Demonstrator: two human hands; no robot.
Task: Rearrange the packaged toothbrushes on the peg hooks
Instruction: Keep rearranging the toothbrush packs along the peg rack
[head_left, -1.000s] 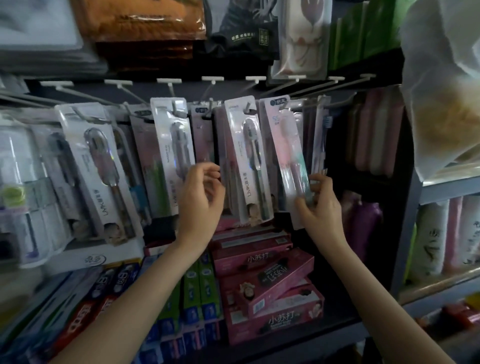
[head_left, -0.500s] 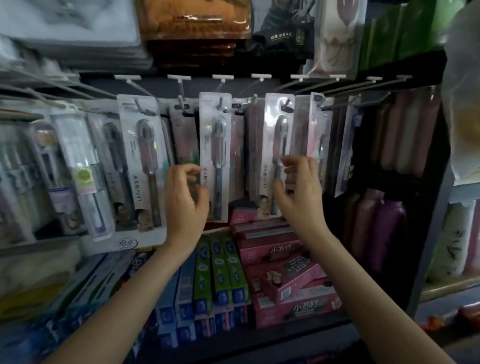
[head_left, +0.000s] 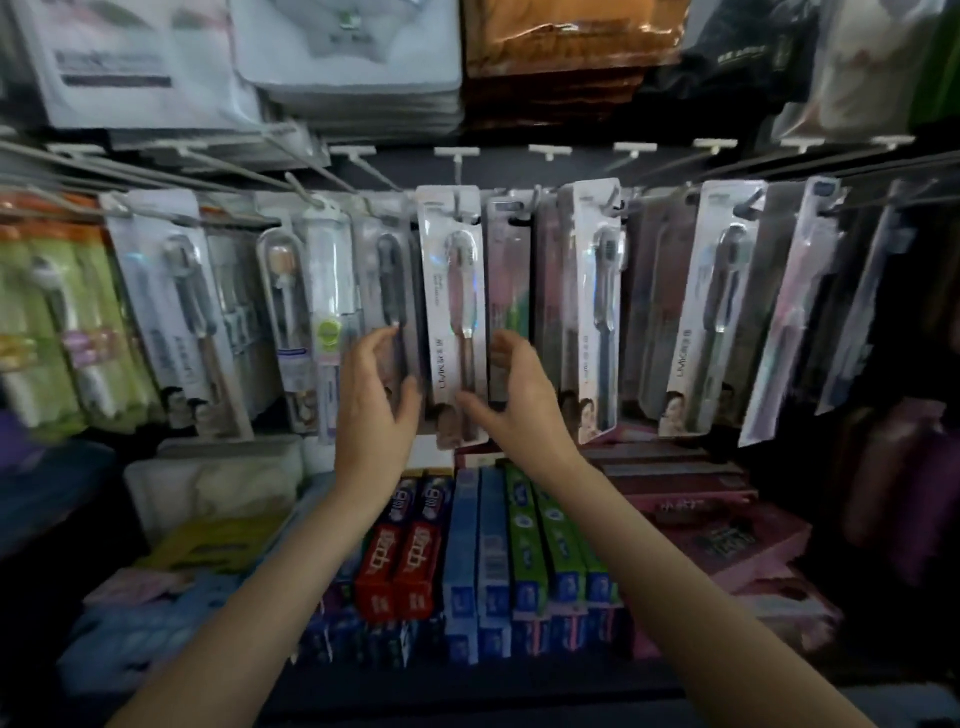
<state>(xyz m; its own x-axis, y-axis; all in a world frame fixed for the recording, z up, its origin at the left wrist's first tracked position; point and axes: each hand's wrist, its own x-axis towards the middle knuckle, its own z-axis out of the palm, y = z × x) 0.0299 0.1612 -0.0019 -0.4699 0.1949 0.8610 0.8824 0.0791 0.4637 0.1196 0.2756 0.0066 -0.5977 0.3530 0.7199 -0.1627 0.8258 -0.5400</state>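
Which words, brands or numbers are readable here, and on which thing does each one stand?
"LMKS", uncertain, runs along the white toothbrush pack between the hands.
The same brand seems to stand on the pack further right, blurred.
Large characters on the red toothpaste boxes: blurred, not readable.
Print on the pink boxes and top-shelf packets: too blurred to read.

Far-left packs (head_left: 47, 322) are blurred; rear toothbrush packs (head_left: 509, 291) sit half hidden.

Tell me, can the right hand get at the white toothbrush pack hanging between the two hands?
Probably yes. The right hand sits at the lower right edge of the white toothbrush pack, which hangs at the front of its peg hook with nothing in front.
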